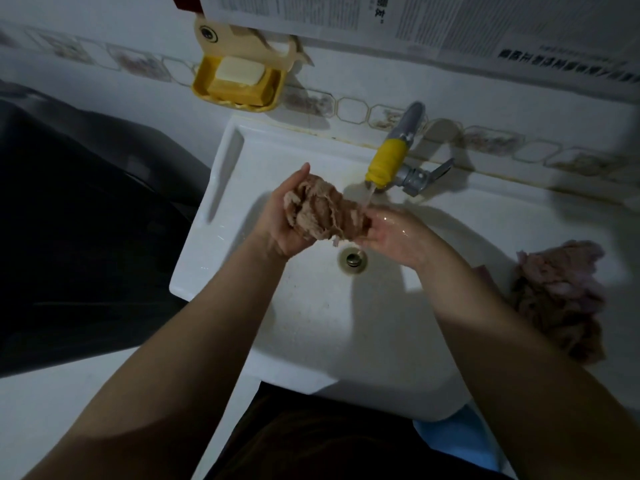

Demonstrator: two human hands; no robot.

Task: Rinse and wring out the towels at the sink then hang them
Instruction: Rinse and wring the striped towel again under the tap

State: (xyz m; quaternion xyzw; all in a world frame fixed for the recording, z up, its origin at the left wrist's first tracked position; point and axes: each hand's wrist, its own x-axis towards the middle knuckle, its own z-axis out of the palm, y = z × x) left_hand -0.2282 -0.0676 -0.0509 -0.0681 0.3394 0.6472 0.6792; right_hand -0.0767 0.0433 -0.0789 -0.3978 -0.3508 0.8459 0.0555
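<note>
White sink [311, 327] mounted against tiled wall. Second towel [561, 299] heaped on right rim, well apart from hands. Bunched pink-brown towel [325, 213] held over basin above drain [352, 259], under running tap [388, 164]. Left hand [287, 220] cupped around towel's left end; right hand [391, 233] gripping right end, wet. Soap [239, 72] in yellow wall dish [201, 81].

Newspaper [450, 22] print on wall; unreadable

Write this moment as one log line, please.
step: rinsing | both hands grip towel under running tap | second towel on sink rim
</note>
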